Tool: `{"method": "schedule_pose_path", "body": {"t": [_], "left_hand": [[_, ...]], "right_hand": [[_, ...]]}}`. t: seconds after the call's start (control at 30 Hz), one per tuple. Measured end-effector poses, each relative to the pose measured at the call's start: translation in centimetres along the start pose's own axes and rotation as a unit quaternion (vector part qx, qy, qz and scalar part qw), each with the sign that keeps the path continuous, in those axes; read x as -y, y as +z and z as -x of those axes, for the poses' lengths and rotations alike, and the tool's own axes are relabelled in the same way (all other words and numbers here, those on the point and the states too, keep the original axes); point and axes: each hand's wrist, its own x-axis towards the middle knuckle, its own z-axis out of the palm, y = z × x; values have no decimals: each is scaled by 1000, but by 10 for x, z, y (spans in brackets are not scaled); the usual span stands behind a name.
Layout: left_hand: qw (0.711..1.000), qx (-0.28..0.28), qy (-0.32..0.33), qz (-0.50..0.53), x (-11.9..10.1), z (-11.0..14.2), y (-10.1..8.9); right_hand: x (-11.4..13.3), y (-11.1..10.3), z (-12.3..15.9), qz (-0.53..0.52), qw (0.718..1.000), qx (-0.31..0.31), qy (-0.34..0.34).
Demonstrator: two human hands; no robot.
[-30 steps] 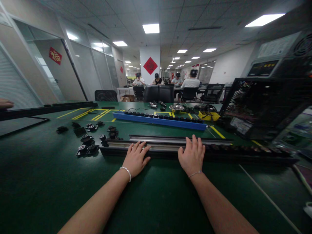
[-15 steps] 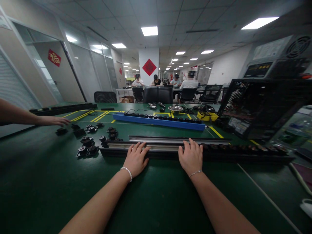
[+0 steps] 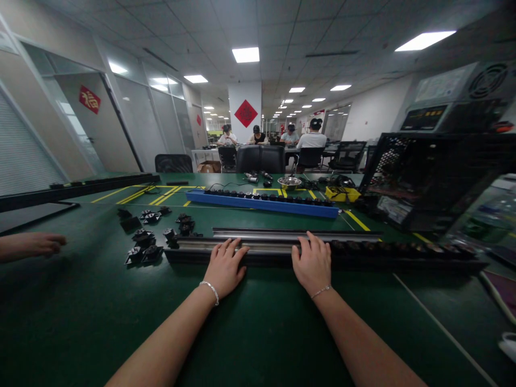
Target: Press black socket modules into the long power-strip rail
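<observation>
Door sign (image 3: 89, 99): 福 — gold on red (a tilted diamond).
Pillar sign (image 3: 245, 113): red diamond, its character too blurred to read.
Black box label (image 3: 425, 117): yellow marks — illegible.

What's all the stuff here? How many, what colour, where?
table: 1, green, foreground
long rails: 2, black and silver, centre
tray: 1, blue, beyond the rails
small parts: many, mostly black, in tray, front rail, loose left
bowl: 1, silver, table's far side
container: 1, yellow, right of bowl
tape lines: several, yellow, table
computer case: 1, black, right
chairs: several, black, behind table
people: 4, mostly pale tops, background
diamond signs: at least 3, red, back and left
co-worker's hand: 1, bare, left
bracelets: 2, silver, one per wrist
left hand: 1, bare, front rail
right hand: 1, bare, front rail
</observation>
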Motion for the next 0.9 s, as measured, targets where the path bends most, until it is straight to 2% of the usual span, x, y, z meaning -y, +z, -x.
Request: {"method": "schedule_pose_path", "body": {"t": [0.9], "left_hand": [[1000, 4, 5, 4, 1, 1, 0]], "right_hand": [[4, 1, 2, -28, 1000, 4, -5]]}}
